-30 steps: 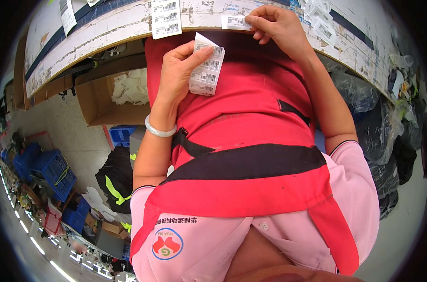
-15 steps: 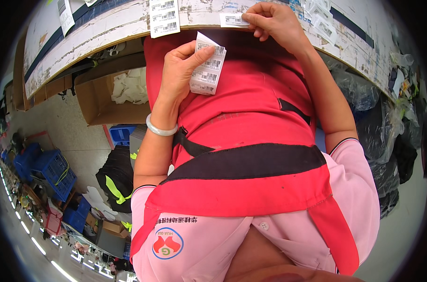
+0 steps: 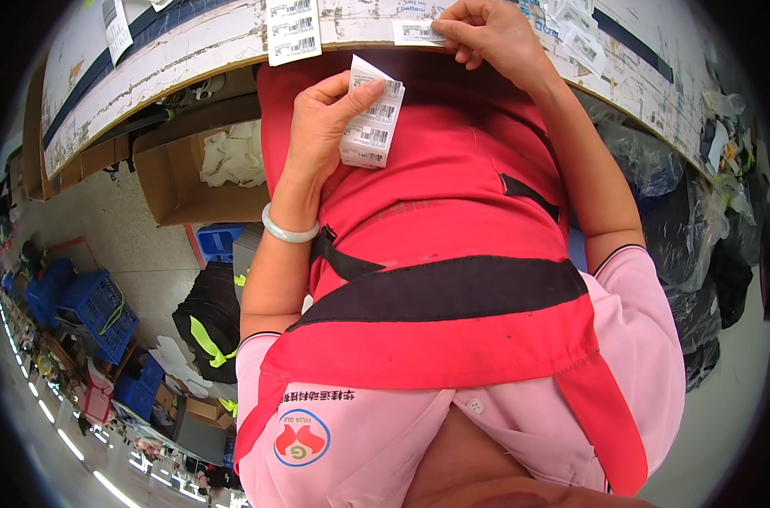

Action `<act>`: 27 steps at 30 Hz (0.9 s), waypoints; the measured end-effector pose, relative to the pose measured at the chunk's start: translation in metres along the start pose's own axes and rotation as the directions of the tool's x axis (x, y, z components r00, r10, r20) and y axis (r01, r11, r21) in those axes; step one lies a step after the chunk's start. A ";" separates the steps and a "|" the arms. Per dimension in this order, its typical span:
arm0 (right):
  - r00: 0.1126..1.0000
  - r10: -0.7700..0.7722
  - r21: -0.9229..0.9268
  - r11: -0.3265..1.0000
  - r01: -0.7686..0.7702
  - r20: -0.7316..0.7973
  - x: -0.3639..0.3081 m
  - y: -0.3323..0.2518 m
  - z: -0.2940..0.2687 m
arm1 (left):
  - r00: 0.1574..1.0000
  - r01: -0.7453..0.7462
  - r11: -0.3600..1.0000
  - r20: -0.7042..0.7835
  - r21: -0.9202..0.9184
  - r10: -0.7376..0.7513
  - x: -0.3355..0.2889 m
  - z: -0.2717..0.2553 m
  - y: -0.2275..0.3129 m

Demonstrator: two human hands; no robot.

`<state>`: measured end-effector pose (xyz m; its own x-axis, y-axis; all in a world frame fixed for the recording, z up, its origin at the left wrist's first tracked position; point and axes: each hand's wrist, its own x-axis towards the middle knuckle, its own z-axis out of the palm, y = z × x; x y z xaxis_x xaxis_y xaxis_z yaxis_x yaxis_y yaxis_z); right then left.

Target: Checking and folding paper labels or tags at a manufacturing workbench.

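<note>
A folded strip of white barcode labels [image 3: 370,134] is pinched in my left hand [image 3: 325,118], its thumb lying across the upper label. The strip hangs over my red apron, just off the table's near edge. At that edge, my right hand [image 3: 493,41] has thumb and finger closed on the right end of a single barcode label [image 3: 414,32], which lies on the worn white tabletop [image 3: 207,49]. Between the two hands, farther left, another barcode label strip [image 3: 292,32] lies on the table with its lower end at the edge.
More labels [image 3: 581,42] lie in a pile at the right of the table, and one strip [image 3: 115,30] at the left. Under the table stands a cardboard box [image 3: 166,182] with white pieces inside. Blue crates [image 3: 105,317] stand at left, plastic-wrapped bundles [image 3: 681,245] at right.
Very little differs. Both hands keep their grips and places, and the whole view has shifted slightly.
</note>
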<state>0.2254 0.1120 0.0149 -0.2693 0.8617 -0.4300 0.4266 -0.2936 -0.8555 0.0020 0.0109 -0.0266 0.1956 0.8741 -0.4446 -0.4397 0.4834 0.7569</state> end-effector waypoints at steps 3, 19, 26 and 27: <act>1.000 -0.001 -0.009 1.000 0.001 -0.002 0.000 0.000 0.001 | 1.000 -0.002 1.000 -0.002 0.005 0.002 0.000 -0.002 -0.001; 0.996 -0.061 0.168 0.983 0.071 -0.065 -0.020 0.009 -0.017 | 0.998 -0.028 1.000 -0.047 0.001 0.028 -0.001 0.002 -0.002; 0.834 -0.217 -0.091 0.976 0.199 -0.508 -0.043 0.074 -0.133 | 0.998 -0.020 1.000 -0.056 0.020 0.021 -0.001 -0.001 -0.002; 0.829 -0.219 -0.097 0.976 0.197 -0.515 -0.042 0.086 -0.142 | 0.999 -0.020 1.000 -0.046 0.018 0.021 0.000 0.000 -0.002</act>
<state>0.3958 0.1091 0.0003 0.1277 0.9916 -0.0209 0.4468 -0.0764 -0.8914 0.0027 0.0102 -0.0287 0.1458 0.8810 -0.4500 -0.4279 0.4663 0.7743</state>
